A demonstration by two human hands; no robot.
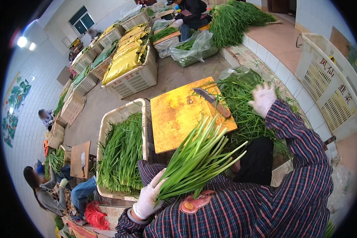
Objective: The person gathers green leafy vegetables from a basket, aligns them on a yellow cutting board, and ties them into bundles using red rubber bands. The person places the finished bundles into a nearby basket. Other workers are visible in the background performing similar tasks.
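Note:
My left hand [150, 193], in a white glove, grips a bunch of Chinese chives [193, 157] by the green leaf end, with the pale stalks pointing up and to the right. My right hand [264, 96], gloved too, has its fingers apart and holds nothing; it is over a loose heap of chives [241, 110] on the right. A yellow-stained cutting board [178, 116] lies in front of me. On its right edge rests a knife [212, 101] with a wooden handle, bits of green around the blade. Left of the board stands a white plastic crate [102, 131] filled with chives [122, 154].
Crates [131, 80] with yellow packages line the floor ahead. A tall crate [327, 68] bearing writing stands on the raised step at right. Co-workers sit at far left [53, 190] and at the back [193, 15]. Red plastic twine [96, 215] lies at lower left.

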